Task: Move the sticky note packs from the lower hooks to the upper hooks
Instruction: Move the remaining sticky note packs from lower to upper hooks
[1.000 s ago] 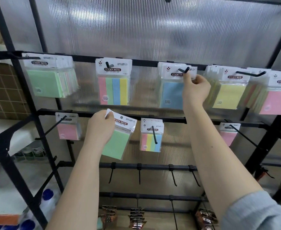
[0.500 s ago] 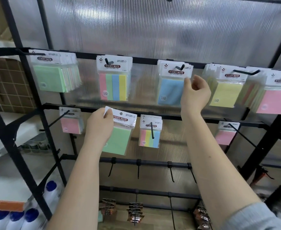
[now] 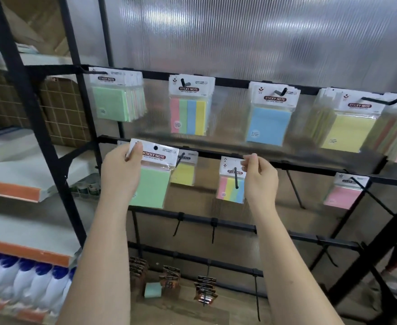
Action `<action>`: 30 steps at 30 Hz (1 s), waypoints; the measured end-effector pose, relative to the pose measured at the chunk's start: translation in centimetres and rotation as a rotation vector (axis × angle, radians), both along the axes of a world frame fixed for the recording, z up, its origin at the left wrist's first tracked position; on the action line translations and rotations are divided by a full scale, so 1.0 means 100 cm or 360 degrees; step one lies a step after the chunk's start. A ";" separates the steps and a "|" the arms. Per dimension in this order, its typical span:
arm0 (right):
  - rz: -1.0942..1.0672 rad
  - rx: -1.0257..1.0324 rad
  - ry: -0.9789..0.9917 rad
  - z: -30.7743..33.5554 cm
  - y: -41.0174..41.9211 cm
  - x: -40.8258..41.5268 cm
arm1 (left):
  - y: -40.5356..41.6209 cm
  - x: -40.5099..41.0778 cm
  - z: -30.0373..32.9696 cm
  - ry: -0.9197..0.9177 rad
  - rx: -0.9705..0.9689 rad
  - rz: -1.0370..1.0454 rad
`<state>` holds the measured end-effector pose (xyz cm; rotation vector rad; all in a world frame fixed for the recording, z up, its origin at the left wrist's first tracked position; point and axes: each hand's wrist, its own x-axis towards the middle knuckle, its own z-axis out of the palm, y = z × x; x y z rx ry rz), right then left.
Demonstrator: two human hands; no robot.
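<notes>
Risk: the right hand (image 3: 259, 181) pinches the header card of the striped pack (image 3: 231, 184) while that pack is threaded on its lower hook (image 3: 235, 178). In my judgement, a pull off the hook's line could tear the punched hole or bend the card. The left hand (image 3: 120, 174) holds the green pack (image 3: 151, 181) by one top corner only, thumb over the card; a one-corner hold may let it swing or slip while attention is elsewhere.

Condition: the green pack is off any hook, held in front of the lower rail (image 3: 286, 164), tilted, its hang hole visible and intact. The striped pack hangs straight in a clear sleeve. A yellow pack (image 3: 184, 172) and a pink pack (image 3: 344, 191) remain on lower hooks.
</notes>
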<state>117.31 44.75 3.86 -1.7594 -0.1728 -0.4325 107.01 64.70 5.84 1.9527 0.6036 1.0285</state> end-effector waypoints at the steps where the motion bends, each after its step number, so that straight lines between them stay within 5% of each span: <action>1: 0.0055 -0.0079 0.0048 -0.002 0.006 -0.004 | 0.005 -0.004 0.000 -0.0012 -0.0012 0.0010; 10: 0.0292 -0.0588 0.0332 -0.018 0.088 -0.018 | 0.089 -0.011 0.014 -0.0097 -0.0136 -0.0095; 23: -0.0058 -0.0757 0.0613 -0.031 0.189 -0.045 | 0.187 0.000 0.056 -0.0226 -0.0079 -0.0561; 30: -0.0158 -0.0752 0.0585 -0.024 0.196 -0.039 | 0.198 0.021 0.079 -0.0434 0.0032 -0.0544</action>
